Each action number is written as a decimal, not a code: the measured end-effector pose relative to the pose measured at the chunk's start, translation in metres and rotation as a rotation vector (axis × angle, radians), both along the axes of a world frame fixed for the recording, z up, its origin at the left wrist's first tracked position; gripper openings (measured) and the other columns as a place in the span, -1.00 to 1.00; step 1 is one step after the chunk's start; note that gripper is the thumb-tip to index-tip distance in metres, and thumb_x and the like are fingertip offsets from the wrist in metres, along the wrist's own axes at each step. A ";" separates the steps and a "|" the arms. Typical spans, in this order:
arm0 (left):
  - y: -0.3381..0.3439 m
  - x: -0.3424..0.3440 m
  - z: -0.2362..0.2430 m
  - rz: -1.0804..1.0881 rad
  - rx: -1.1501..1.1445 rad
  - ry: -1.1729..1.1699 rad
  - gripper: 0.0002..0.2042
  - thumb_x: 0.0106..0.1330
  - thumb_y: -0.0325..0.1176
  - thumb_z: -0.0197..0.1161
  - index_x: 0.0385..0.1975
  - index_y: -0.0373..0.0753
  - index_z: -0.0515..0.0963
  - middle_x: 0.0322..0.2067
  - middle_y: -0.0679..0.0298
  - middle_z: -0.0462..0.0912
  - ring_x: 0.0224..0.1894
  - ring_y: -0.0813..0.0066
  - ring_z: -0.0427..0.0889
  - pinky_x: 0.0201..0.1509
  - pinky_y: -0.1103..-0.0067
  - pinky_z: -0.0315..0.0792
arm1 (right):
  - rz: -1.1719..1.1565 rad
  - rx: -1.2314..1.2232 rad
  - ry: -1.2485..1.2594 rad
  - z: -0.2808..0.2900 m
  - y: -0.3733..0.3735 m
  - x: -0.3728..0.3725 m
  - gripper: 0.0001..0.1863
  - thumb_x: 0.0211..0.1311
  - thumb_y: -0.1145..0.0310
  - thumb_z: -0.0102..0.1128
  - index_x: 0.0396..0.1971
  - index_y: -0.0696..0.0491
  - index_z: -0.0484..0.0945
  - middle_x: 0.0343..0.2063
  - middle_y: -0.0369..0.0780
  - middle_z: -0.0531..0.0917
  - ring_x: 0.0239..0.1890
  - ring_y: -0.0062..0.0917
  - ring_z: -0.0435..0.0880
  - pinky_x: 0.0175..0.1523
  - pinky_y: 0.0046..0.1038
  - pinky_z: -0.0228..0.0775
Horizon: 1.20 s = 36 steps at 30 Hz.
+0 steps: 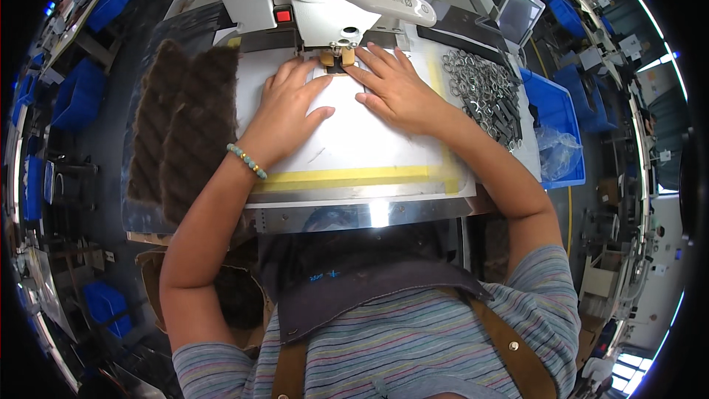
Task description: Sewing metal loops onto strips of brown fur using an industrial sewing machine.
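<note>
Hands flat and spread, left hand [286, 107] and right hand [394, 89] press the white sheet [354, 140] under the sewing machine [332, 0] at the far desk edge, positioning looks underway; next calls for steady guiding.

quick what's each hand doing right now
Left hand: open, flat on the white sewing-machine bed plate.
Right hand: open, fingertips at the small tan piece under the needle.

A workshop with blue bins [560, 114] along crowded benches and bright windows [631, 360].
</note>
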State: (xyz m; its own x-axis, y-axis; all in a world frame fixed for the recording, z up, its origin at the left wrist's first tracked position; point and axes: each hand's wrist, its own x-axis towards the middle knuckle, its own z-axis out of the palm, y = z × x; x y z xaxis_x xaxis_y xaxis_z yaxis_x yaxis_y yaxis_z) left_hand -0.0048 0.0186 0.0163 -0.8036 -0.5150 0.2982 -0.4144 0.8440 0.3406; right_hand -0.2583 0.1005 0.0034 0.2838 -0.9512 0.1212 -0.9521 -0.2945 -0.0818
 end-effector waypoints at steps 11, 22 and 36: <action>-0.014 0.127 0.063 0.391 -0.172 -0.192 -0.55 0.44 -0.26 0.36 0.26 -0.30 0.57 0.20 0.04 0.64 0.23 0.01 0.60 0.32 0.30 0.49 | 0.050 -0.037 -0.031 0.000 -0.003 -0.006 -0.38 0.66 -0.03 -0.13 0.50 0.01 0.38 0.57 0.03 0.24 0.65 -0.02 0.07 0.68 0.16 -0.18; -0.036 0.139 0.033 0.378 0.132 0.109 -0.43 0.35 -0.36 0.46 0.36 -0.27 0.51 0.21 0.01 0.63 0.26 0.07 0.62 0.37 0.34 0.46 | 0.067 -0.103 0.011 0.000 0.000 -0.001 -0.40 0.67 0.01 -0.17 0.50 0.04 0.37 0.56 0.01 0.26 0.64 -0.05 0.10 0.68 0.13 -0.13; 0.079 0.106 0.042 -0.041 0.778 0.534 -0.33 0.36 -0.72 0.26 0.51 -0.30 0.33 0.46 0.16 0.43 0.49 0.40 0.40 0.56 0.46 0.27 | 0.025 0.094 -0.601 0.037 0.028 0.030 -0.45 0.64 0.06 0.07 0.39 0.13 0.48 0.05 -0.13 0.72 0.08 -0.32 0.73 0.29 -0.27 0.53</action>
